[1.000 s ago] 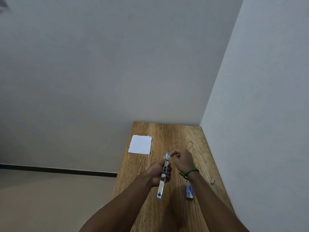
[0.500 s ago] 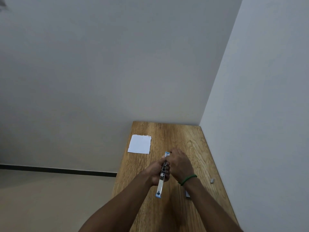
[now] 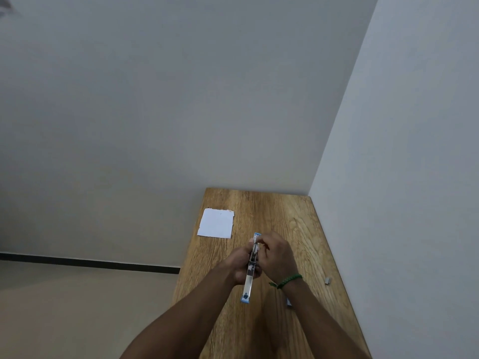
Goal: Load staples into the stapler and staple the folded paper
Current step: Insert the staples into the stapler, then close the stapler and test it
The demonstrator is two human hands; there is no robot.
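Observation:
A blue and silver stapler point(image 3: 250, 278), swung open into one long strip, is held above the wooden table point(image 3: 298, 229). My left hand point(image 3: 239, 265) grips its middle from the left. My right hand point(image 3: 278, 257), with a green band on the wrist, presses its fingers onto the far half of the stapler's channel; whether staples are under them is hidden. The folded white paper point(image 3: 216, 224) lies flat near the table's left edge, beyond my hands.
A small grey strip of staples point(image 3: 328, 280) lies near the right edge by the wall. A staple box point(image 3: 288, 302) peeks out from under my right forearm. Walls close off the table's far and right sides.
My right hand came down from just beyond the stapler's tip onto the open channel and now covers its far half. The left hand and stapler stayed almost still.

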